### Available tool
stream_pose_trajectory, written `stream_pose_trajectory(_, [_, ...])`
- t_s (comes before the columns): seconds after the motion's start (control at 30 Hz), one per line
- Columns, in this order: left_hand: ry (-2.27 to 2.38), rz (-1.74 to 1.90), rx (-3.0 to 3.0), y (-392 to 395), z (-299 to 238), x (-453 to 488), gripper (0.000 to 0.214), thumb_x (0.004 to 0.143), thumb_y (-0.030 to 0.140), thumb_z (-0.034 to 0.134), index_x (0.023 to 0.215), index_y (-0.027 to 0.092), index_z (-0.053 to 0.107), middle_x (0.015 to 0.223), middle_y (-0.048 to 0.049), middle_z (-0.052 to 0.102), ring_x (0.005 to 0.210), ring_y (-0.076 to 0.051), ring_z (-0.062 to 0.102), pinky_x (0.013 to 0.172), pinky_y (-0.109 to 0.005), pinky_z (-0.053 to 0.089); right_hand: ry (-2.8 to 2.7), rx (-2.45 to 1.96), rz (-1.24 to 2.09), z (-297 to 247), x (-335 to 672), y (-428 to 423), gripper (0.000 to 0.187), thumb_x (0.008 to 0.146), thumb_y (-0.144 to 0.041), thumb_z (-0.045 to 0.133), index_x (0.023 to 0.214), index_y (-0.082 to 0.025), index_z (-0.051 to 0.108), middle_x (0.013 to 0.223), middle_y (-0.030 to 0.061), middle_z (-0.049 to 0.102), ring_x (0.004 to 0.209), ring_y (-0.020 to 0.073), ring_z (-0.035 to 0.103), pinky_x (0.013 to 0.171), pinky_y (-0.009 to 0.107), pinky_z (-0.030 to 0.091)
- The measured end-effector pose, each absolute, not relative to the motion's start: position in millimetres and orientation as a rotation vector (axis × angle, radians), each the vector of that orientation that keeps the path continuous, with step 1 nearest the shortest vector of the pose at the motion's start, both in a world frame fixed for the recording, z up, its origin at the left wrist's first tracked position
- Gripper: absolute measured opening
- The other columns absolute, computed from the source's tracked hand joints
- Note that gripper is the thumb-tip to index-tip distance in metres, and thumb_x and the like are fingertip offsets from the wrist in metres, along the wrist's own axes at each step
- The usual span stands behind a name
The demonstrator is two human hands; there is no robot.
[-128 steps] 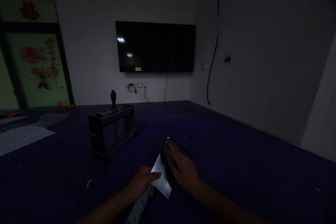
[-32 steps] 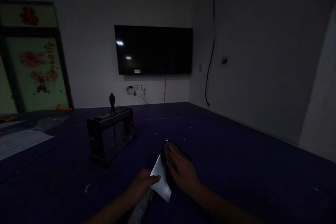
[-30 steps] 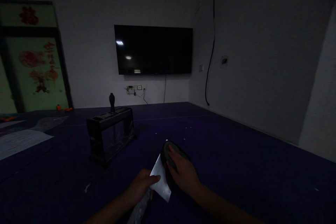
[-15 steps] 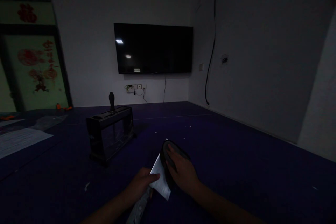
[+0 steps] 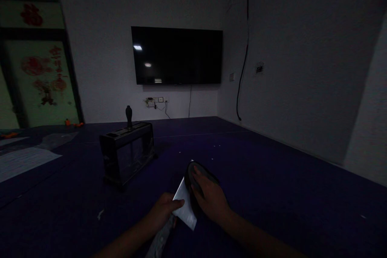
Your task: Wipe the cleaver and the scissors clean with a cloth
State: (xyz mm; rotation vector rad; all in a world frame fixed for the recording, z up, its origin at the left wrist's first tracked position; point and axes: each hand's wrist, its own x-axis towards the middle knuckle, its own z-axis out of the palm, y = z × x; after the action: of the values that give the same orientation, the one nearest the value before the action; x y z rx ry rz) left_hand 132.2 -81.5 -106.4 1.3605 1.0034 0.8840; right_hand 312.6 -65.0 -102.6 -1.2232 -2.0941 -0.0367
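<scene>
Low in the middle, my left hand [image 5: 165, 209] pinches a pale, shiny flat piece [image 5: 186, 209], its thumb lying on top. My right hand [image 5: 213, 201] grips a dark rounded object [image 5: 203, 173] with a greyer face, fingers laid across that face and the thumb out of sight. The pale piece reaches up against the left side of the dark object; whether the two are joined I cannot tell. A crumpled clear plastic strip [image 5: 161, 240] hangs beneath my left hand. The dim light hides the finer detail.
On the purple-blue surface [image 5: 256, 193], a black open frame [image 5: 127, 139] with an upright dark knob [image 5: 129, 116] stands left of centre. Printed paper [image 5: 27, 161] and clear plastic [image 5: 57, 140] lie far left, near orange pieces [image 5: 74, 123]. A wall television [image 5: 178, 56] hangs behind.
</scene>
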Motion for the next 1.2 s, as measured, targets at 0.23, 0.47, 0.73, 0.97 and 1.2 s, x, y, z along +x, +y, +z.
stream_pose_trajectory(0.23, [1.042,0.873,1.360,-81.3,-107.0,131.9,0.044,0.053,0.057,0.063,0.050,0.014,0.057,0.041,0.0024,0.050,0.038,-0.008,0.039,0.042,-0.021,0.025,-2.099,-1.242,-0.016,-101.0,311.6,-65.9,0.044,0.084,-0.026,0.042,0.127,-0.019,0.045,0.138,0.0090,0.037,0.111,0.0230,0.052,0.092,0.038,0.043])
stream_pose_trajectory(0.47, [1.004,0.858,1.395,-80.4,-108.7,132.4,0.045,0.056,0.058,0.060,0.051,0.013,0.057,0.040,0.0020,0.049,0.036,-0.008,0.039,0.041,-0.022,0.025,-2.131,-1.255,-0.002,-96.8,311.1,-68.7,0.045,0.085,-0.026,0.040,0.128,-0.018,0.043,0.138,0.0102,0.036,0.111,0.0226,0.053,0.093,0.038,0.043])
stream_pose_trajectory(0.73, [1.067,0.867,1.359,-83.7,-104.4,132.6,0.048,0.051,0.061,0.062,0.049,0.014,0.055,0.039,0.0031,0.046,0.036,-0.008,0.038,0.042,-0.022,0.024,-2.139,-1.273,-0.011,-97.3,310.5,-68.2,0.046,0.083,-0.025,0.042,0.129,-0.018,0.043,0.138,0.0097,0.035,0.112,0.0227,0.052,0.093,0.037,0.043])
stream_pose_trajectory(0.97, [1.009,0.903,1.346,-78.9,-110.0,134.6,0.052,0.046,0.063,0.064,0.053,0.011,0.059,0.047,0.0001,0.053,0.041,-0.009,0.042,0.045,-0.023,0.026,-2.129,-1.236,-0.026,-103.4,312.1,-63.4,0.048,0.083,-0.024,0.041,0.130,-0.019,0.041,0.138,0.0097,0.036,0.113,0.0223,0.050,0.094,0.037,0.042])
stream_pose_trajectory(1.2, [1.033,0.927,1.351,-78.6,-109.6,134.0,0.049,0.047,0.060,0.066,0.049,0.012,0.058,0.043,0.0008,0.051,0.041,-0.009,0.040,0.044,-0.022,0.025,-2.167,-1.159,0.027,-99.2,313.2,-66.4,0.050,0.078,-0.016,0.042,0.129,-0.021,0.043,0.137,0.0060,0.038,0.116,0.0189,0.047,0.096,0.034,0.040])
